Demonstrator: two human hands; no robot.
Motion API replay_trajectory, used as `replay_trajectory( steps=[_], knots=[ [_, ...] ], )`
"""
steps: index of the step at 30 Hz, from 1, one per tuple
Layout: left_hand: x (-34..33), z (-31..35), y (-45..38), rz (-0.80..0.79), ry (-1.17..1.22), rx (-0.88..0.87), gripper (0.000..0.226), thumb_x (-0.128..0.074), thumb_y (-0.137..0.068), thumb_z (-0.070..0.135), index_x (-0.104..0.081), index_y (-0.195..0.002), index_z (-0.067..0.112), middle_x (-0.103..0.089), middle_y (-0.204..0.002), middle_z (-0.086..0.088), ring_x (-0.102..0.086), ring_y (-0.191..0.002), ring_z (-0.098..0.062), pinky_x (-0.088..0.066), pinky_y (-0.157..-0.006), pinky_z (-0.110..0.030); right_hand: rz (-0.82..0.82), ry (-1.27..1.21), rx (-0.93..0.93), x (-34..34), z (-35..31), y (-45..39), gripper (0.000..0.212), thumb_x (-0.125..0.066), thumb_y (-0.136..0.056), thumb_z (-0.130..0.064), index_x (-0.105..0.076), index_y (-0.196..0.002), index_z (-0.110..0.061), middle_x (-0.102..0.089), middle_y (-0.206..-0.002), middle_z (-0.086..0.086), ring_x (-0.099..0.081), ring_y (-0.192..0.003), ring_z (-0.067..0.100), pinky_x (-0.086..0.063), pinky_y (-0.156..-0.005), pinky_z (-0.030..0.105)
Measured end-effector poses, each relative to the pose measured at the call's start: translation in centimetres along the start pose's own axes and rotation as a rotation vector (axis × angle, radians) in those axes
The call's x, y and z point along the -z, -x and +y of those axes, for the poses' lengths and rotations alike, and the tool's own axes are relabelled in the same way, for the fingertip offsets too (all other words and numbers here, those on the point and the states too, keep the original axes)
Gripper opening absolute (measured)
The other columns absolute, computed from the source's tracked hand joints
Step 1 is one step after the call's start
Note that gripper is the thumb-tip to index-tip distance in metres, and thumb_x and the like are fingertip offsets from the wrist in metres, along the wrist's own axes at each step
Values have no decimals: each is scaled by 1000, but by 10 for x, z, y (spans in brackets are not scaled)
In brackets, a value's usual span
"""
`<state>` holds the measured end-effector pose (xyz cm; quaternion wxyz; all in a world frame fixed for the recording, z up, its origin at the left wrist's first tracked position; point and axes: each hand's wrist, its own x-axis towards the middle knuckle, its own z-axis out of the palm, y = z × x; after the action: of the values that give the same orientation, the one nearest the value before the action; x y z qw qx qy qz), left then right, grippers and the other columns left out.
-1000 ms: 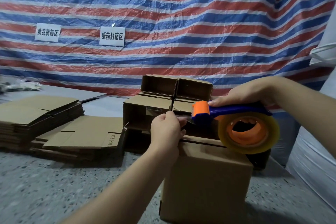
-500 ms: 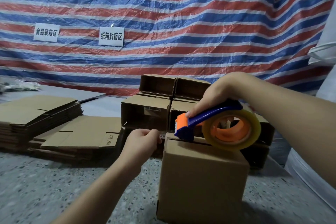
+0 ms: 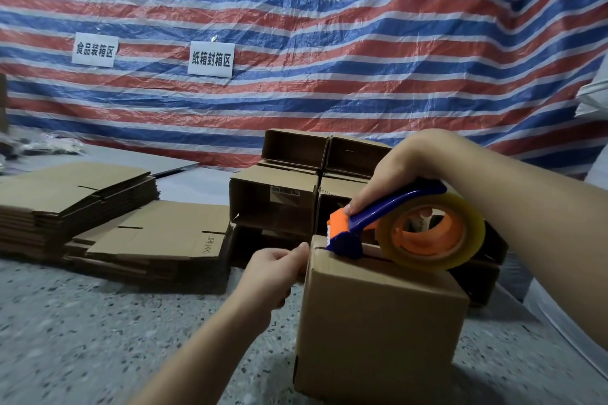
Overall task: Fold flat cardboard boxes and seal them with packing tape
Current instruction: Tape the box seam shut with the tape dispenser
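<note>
A folded cardboard box (image 3: 378,322) stands on the speckled floor in front of me. On its top, near the left edge, rests the blue and orange tape dispenser (image 3: 378,227) with a roll of clear packing tape (image 3: 431,235). My right hand (image 3: 394,174) grips the dispenser's blue handle from above. My left hand (image 3: 276,270) is at the box's upper left edge, fingers curled, pinching the tape end against the box's side. The tape itself is barely visible there.
Two stacks of flat cardboard boxes (image 3: 75,204) lie on the floor at the left. Several assembled open boxes (image 3: 273,204) are piled behind the box. A striped tarp (image 3: 329,43) with two paper signs hangs at the back. White sacks (image 3: 566,316) stand at the right.
The dispenser has come down from above the box onto its top and moved left to the edge. My left hand has dropped from the top to the box's left side.
</note>
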<state>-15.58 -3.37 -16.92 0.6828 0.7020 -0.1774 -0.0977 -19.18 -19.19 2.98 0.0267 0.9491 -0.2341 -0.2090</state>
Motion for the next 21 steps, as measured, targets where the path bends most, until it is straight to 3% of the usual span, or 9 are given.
replay_trajectory(
  steps=[4,6,8,9,12,14,16,18,21],
  knots=[
    [-11,-10,2,33,29,103,49,-53,-91,61,-55,-76,14,-45,-60,1,-36,-46,-10,-29,-45,-22,-8,-27,14,0,1,-1,62,-62,-81,-70,-66,-105,-13,-75,-70,3,-72,-57,14,-56,-53,21],
    [-13,-12,4,14,85,225,65,-54,-82,72,-56,-78,8,-54,-66,0,-48,-51,-12,-38,-47,-22,-11,-28,16,0,1,-2,61,-62,-82,-70,-66,-105,-14,-75,-70,3,-72,-58,14,-57,-53,21],
    [-16,-17,4,-50,176,354,76,-53,-77,79,-66,-88,6,-69,-88,-7,-68,-81,-25,-56,-73,-33,-11,-26,17,1,0,-2,60,-62,-82,-70,-65,-104,-14,-75,-68,3,-72,-57,14,-56,-53,21],
    [-17,-17,5,-65,187,380,73,-53,-79,78,-68,-93,8,-70,-96,-9,-68,-92,-30,-56,-82,-37,-14,-29,20,1,0,-1,60,-62,-83,-69,-65,-104,-14,-75,-67,3,-72,-56,14,-56,-52,21],
    [-15,-10,2,36,72,279,47,-51,-95,54,-66,-89,10,-58,-78,-3,-50,-63,-16,-40,-55,-25,-15,-38,27,0,1,-1,58,-60,-84,-69,-64,-102,-14,-74,-65,2,-71,-54,13,-55,-50,20],
    [-11,3,-5,128,17,101,38,-45,-101,42,-58,-82,12,-48,-70,-4,-40,-57,-12,-32,-52,-25,-8,-42,28,-1,1,0,58,-61,-84,-69,-65,-102,-13,-73,-65,2,-70,-54,13,-56,-52,20],
    [-10,19,-10,125,-24,-35,37,-43,-101,41,-55,-79,14,-50,-71,-6,-46,-63,-16,-36,-58,-27,4,-47,28,-2,2,0,59,-62,-83,-69,-66,-102,-13,-73,-67,3,-70,-56,13,-56,-54,20],
    [-15,31,-11,78,-102,-58,41,-46,-100,44,-60,-77,13,-54,-71,-5,-49,-66,-15,-40,-61,-28,8,-49,29,-2,1,-1,59,-61,-84,-69,-66,-102,-13,-73,-66,3,-70,-55,13,-56,-54,20],
    [-20,28,-10,23,-163,-10,47,-53,-95,49,-70,-97,5,-56,-71,-2,-49,-60,-10,-38,-50,-20,-4,-50,24,-1,0,-1,59,-62,-84,-69,-65,-102,-13,-73,-65,3,-70,-54,14,-56,-52,21]
  ],
)
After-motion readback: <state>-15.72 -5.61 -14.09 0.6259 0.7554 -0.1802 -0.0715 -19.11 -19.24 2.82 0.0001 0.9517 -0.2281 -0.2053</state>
